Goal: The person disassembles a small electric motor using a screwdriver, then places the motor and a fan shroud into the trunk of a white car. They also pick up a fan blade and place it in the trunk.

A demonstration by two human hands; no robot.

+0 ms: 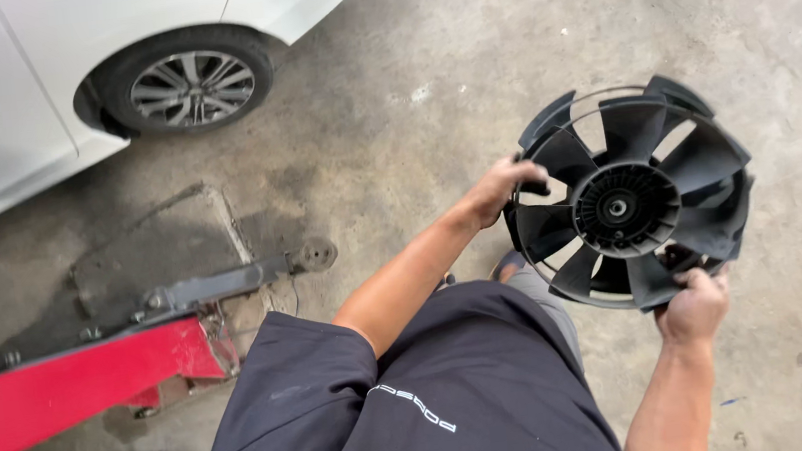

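Fan assembly (628,202), black plastic, with curved blades around a round ribbed hub, sits right of centre in the frame, held in the air above the concrete floor (425,82). I hold it with both hands, its face turned up toward my camera.

Risk, as I judge it: both grips sit on the thin outer ring, not on the hub. If either hand slackens, the fan could tip about the other hand and drop to the concrete, where a blade or the ring might crack. My fingers lie close to the blades, so a spinning rotor could pinch them.

Left hand (506,188): at the ring's left edge, mid frame; the arm reaches out from lower centre, elbow bent, fingers curled closed over the rim with the fingertips tucked inside it.

Right hand (694,308): at the ring's lower edge, lower right of the frame; the forearm rises from the bottom edge, wrist straight, fingers clenched shut on the rim from beneath.

Surroundings: a white car (22,77) with an alloy wheel (192,86) fills the upper left; a red lift arm (67,389) with a grey metal end piece crosses the lower left, well apart from the fan. My dark shirt (421,404) fills the lower centre.
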